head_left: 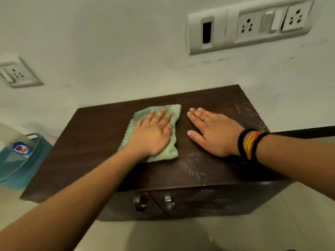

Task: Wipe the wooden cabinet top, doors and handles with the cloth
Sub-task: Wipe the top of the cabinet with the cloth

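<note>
Cloth-wiping of the top is under way: the left hand (151,134) lies flat, fingers spread wide, pressing the pale green fuzzy cloth (154,131) onto the dark brown wooden cabinet top (94,142). The cloth sits under the palm and shows past the fingertips and below the wrist. Just to that hand's right, the right hand (213,133) rests open and flat on bare wood, holding nothing, with black and orange bands (251,144) at its wrist.

Outward from the right hand, whitish dust (194,169) speckles the wood below it and beyond it toward the far right corner. The wood left of the cloth looks darker and cleaner, so I judge roughly the left half done and the right half left. Below both hands, the cabinet doors (208,201) and two metal handles (154,202) look untouched, though the blur there makes this uncertain. Farther left of the cloth hand stands a blue plastic basket (20,163).
</note>
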`<state>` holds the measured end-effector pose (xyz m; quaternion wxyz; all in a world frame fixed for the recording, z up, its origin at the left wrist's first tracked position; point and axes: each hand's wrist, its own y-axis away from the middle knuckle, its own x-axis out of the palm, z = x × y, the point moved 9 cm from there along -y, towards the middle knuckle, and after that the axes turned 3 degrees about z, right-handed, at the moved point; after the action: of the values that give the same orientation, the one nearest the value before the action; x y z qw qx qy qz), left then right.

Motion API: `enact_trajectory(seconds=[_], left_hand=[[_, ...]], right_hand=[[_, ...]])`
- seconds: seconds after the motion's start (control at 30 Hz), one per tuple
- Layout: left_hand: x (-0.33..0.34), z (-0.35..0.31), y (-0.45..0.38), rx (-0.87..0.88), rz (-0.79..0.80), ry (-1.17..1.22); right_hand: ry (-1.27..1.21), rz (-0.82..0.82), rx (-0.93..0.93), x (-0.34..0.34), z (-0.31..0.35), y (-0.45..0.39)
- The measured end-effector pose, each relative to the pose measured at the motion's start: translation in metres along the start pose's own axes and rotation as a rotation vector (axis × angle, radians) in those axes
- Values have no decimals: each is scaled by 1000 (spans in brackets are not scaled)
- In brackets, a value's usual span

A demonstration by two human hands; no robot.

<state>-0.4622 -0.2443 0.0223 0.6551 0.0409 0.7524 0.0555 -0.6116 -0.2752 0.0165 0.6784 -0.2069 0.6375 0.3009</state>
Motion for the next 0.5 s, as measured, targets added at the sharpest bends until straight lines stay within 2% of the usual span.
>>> enact_trajectory(seconds=[0.1, 0.17, 0.23, 0.27, 0.33, 0.4, 0.43, 0.5], left_hand=[[10, 49, 52, -146, -5, -38], [26, 7, 96, -22, 44, -80], [33, -41, 89, 180, 27, -91], [29, -49, 73, 214, 30, -85], [16, -25, 45, 143, 62, -56], [16, 16, 57, 12, 42, -59], [20, 17, 77, -9, 36, -83], [34, -26, 104, 84, 44, -106]], right_hand=[[6, 28, -1, 4, -4, 6], [-6, 30, 18, 4, -6, 10], [-5, 32, 36, 5, -5, 10], [-6, 37, 40, 5, -5, 11], [-14, 47, 50, 5, -9, 18], [-13, 60, 51, 7, -15, 27], [-14, 61, 52, 8, -17, 30], [-29, 55, 60, 7, -21, 34]])
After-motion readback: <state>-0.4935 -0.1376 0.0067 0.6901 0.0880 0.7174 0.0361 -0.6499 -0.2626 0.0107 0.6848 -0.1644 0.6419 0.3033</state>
